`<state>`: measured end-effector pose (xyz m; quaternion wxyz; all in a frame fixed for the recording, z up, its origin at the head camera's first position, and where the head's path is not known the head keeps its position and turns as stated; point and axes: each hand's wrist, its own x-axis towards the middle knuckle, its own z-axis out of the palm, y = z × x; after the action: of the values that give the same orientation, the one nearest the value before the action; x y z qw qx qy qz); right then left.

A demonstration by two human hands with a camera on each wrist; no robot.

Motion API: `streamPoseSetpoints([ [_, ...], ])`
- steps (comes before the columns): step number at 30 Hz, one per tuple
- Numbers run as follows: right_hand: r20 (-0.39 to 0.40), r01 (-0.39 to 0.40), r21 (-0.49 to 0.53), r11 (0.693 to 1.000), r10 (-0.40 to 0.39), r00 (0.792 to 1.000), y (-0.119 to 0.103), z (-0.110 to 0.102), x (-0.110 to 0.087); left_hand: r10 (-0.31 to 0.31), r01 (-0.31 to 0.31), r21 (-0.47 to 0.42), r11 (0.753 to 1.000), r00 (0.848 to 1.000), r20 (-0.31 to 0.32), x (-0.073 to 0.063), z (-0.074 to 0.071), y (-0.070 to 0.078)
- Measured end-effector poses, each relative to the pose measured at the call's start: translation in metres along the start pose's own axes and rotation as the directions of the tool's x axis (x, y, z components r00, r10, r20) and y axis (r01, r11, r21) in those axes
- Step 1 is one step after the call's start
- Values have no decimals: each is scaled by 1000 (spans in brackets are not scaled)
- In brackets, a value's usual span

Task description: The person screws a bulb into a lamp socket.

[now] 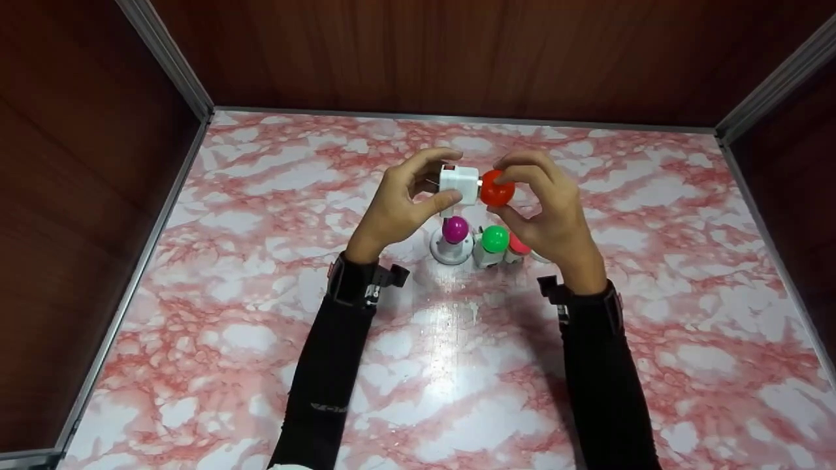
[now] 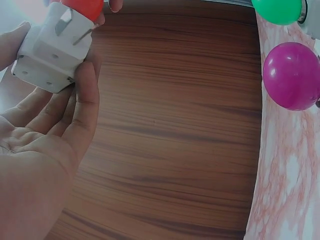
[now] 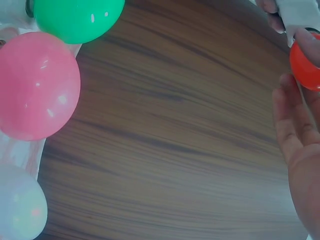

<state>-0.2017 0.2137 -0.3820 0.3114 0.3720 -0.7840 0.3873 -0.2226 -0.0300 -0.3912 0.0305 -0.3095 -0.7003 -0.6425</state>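
Above the table, my left hand grips a white plug-in bulb holder between thumb and fingers. In the left wrist view, the boxy white body of the holder shows slots and small holes. My right hand pinches a red light bulb with thumb and fingertips. The bulb's base points left and meets the holder's open end; how deep it sits is hidden. Below the hands stand a round white base with a magenta bulb, then a green bulb in a white holder.
A pink-red bulb in a white holder stands right of the green one, partly behind my right hand. In the right wrist view a white bulb is beside it. Dark wooden panels with metal edging enclose the red-and-white marbled table.
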Motion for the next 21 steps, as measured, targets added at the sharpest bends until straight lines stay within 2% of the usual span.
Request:
streamPoseSetpoints([
  [21,17,-42,-37,998,43,999,4,-5,-4,9,-10,65,998,1000,18,-1,-3,-1],
])
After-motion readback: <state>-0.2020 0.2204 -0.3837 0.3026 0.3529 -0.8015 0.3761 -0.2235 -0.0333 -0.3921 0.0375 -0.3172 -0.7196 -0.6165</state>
